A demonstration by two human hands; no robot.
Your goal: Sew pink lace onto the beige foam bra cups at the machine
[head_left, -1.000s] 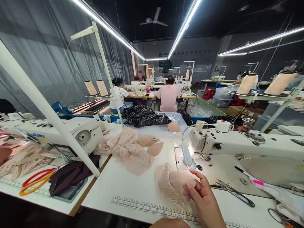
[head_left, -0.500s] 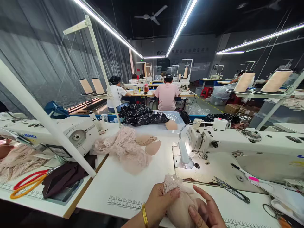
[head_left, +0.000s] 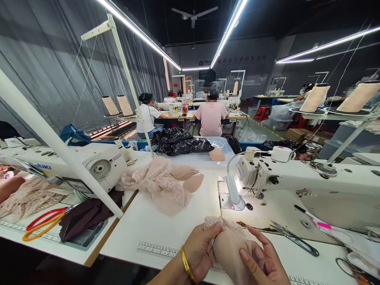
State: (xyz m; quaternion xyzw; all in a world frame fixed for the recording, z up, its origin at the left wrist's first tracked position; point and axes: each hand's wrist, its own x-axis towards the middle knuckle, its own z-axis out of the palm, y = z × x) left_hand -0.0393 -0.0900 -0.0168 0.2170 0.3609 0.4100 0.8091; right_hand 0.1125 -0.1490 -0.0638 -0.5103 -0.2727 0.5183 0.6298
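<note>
Between my two hands is a beige bra cup (head_left: 230,249) with sheer fabric over it and lace along its top edge. My left hand (head_left: 199,247), with a gold bangle at the wrist, pinches the lace edge on the cup's left side. The thumb of my right hand (head_left: 264,261) presses the cup's right side; its index finger is raised and the other fingers are behind. A heap of pale pink lace pieces (head_left: 160,182) lies beyond my hands, beside stacked beige cup pads (head_left: 192,183).
A sewing machine (head_left: 285,178) with a lit needle area stands at right; thread snips (head_left: 293,237) lie before it. At left are another machine (head_left: 89,166), red-and-orange-handled scissors (head_left: 44,223) and dark fabric (head_left: 86,217). Black plastic bags (head_left: 181,141) sit behind. Co-workers (head_left: 211,116) sit ahead.
The cup has tilted and now shows more of its rounded face. My left fingers have shifted lower around its edge; the right hand stays on its side. The view has moved slightly.
</note>
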